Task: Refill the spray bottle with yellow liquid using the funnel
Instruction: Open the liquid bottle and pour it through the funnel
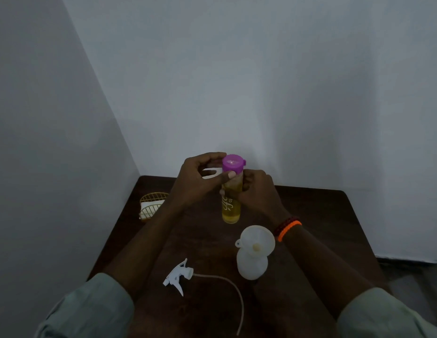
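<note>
A clear bottle of yellow liquid (231,211) with a purple cap (233,163) is held upright above the far middle of the dark table (310,215). My right hand (257,191) is wrapped around the bottle's body. My left hand (200,178) pinches the purple cap with thumb and fingers. Nearer to me stands the white spray bottle (252,265) with a white funnel (256,239) seated in its neck. The white trigger sprayer head (178,276) lies on the table to its left, its dip tube (233,291) curling toward me.
A gold wire basket (151,207) holding something white sits at the table's far left corner. Grey walls meet just behind the table. The room is dim. An orange and dark bracelet (287,228) is on my right wrist.
</note>
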A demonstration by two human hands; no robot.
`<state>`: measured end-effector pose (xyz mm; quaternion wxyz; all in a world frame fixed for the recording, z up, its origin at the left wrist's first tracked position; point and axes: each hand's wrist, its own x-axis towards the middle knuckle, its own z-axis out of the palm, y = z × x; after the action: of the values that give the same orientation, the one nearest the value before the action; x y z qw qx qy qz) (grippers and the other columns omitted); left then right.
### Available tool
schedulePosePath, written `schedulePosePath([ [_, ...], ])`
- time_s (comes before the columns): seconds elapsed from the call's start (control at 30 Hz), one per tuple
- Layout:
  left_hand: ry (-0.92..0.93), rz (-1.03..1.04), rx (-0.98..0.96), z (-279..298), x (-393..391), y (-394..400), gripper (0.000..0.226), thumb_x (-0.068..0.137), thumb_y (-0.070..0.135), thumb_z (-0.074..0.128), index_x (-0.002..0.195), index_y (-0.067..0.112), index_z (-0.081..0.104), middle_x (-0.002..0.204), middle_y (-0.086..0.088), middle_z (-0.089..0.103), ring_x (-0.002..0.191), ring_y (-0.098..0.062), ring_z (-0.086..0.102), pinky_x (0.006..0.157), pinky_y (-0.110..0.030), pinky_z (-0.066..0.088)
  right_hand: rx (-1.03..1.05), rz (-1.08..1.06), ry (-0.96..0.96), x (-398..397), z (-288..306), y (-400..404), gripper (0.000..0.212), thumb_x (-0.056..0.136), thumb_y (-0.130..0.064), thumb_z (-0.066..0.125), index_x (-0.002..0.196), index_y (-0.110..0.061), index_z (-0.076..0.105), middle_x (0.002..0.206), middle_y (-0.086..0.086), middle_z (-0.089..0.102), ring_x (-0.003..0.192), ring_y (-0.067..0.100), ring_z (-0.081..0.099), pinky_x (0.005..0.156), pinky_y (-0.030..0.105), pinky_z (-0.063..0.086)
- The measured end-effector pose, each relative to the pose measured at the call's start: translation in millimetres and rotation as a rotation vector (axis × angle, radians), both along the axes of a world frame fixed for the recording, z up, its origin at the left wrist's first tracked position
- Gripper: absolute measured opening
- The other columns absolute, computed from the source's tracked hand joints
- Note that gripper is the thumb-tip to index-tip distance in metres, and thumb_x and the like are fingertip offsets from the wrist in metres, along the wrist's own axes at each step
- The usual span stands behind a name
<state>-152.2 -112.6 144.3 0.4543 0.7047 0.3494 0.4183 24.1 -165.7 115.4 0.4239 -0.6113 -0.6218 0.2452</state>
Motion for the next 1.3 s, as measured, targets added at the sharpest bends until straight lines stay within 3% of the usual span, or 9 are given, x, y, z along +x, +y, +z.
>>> schedulePosePath([
  [0.1,0.002,0.02,0.007,-3.7,-4.1,3.5,0.05,0.078,0.023,0.083,0.123,0.012,0.066,0.112,-0.003,0.073,0.103,-0.018,0.071,0.088,-0.045,0.059,-0.022,0.004,-0.018,4.1,-2.6,0.7,0.044,0.072,-0.034,0.087,0.109,-0.014,0.073,0.1,0.002,0.077,0.091,0.011,0.074,0.084,0.031,0.06],
  [0.27,0.033,-0.026,-0.008,-2.6,4.4,9.2,0.071,0.071,0.024,0.088,0.134,0.014,0.058,0.128,0.001,0.066,0.114,-0.015,0.065,0.09,-0.036,0.059,-0.04,0.02,0.004,-4.5,-6.9,1.0,0.042,0.073,-0.033,0.085,0.108,-0.013,0.071,0.098,0.002,0.077,0.088,0.009,0.073,0.08,0.025,0.058],
  [0.43,0.102,-0.044,0.058,0.9,9.1,13.5,0.058,0.069,0.038,0.086,0.121,0.016,0.068,0.118,0.002,0.07,0.107,-0.014,0.067,0.088,-0.037,0.06,-0.014,0.036,-0.007,-6.4,-10.1,3.9,0.043,0.072,-0.033,0.086,0.107,-0.014,0.072,0.097,0.001,0.077,0.089,0.009,0.073,0.079,0.019,0.056],
  [0.6,0.044,0.007,0.081,7.6,7.6,21.6,0.052,0.073,0.025,0.087,0.12,0.013,0.067,0.118,0.001,0.069,0.108,-0.015,0.066,0.086,-0.032,0.06,-0.034,0.029,-0.033,0.6,-16.1,7.5,0.049,0.069,-0.039,0.087,0.108,-0.014,0.073,0.099,0.0,0.077,0.091,0.009,0.073,0.084,0.033,0.061],
  [0.73,0.033,0.148,0.093,-10.0,-1.6,28.2,0.056,0.073,0.028,0.086,0.123,0.021,0.064,0.124,0.003,0.061,0.109,-0.011,0.061,0.08,-0.021,0.058,-0.042,0.014,-0.032,6.8,-21.0,9.0,0.049,0.068,-0.036,0.088,0.11,-0.015,0.073,0.102,0.0,0.077,0.094,0.007,0.072,0.083,0.024,0.058],
  [0.87,0.209,0.245,0.104,-60.0,-19.7,31.6,0.056,0.075,0.027,0.085,0.126,0.018,0.063,0.125,0.0,0.061,0.106,-0.01,0.06,0.08,-0.012,0.052,-0.063,0.001,-0.013,14.0,-27.5,9.3,0.045,0.068,-0.034,0.089,0.107,-0.017,0.074,0.098,-0.006,0.076,0.086,-0.006,0.068,0.076,0.007,0.052],
  [1.03,0.434,0.233,-0.013,-128.0,-28.8,18.1,0.058,0.073,0.015,0.084,0.125,0.014,0.059,0.124,-0.003,0.06,0.11,-0.009,0.055,0.087,-0.015,0.048,-0.081,-0.022,-0.003,21.2,-39.5,9.8,0.046,0.067,-0.034,0.089,0.107,-0.015,0.074,0.1,-0.002,0.077,0.092,0.003,0.071,0.082,0.023,0.059],
  [1.1,0.529,0.198,-0.067,-153.8,-28.2,8.7,0.056,0.074,0.016,0.083,0.124,0.018,0.058,0.122,0.0,0.058,0.111,-0.011,0.055,0.092,-0.026,0.051,-0.079,-0.023,-0.015,22.9,-43.6,9.2,0.048,0.067,-0.035,0.089,0.107,-0.014,0.074,0.101,-0.002,0.077,0.094,0.004,0.072,0.083,0.026,0.059],
  [1.3,0.906,0.119,-0.247,-214.7,-23.3,-0.5,0.064,0.071,0.038,0.083,0.127,0.023,0.056,0.129,-0.001,0.054,0.121,-0.019,0.051,0.1,-0.034,0.045,-0.102,-0.04,-0.005,26.0,-50.1,6.4,0.044,0.068,-0.032,0.089,0.107,-0.018,0.074,0.097,-0.009,0.075,0.091,-0.005,0.069,0.079,0.013,0.055],
])
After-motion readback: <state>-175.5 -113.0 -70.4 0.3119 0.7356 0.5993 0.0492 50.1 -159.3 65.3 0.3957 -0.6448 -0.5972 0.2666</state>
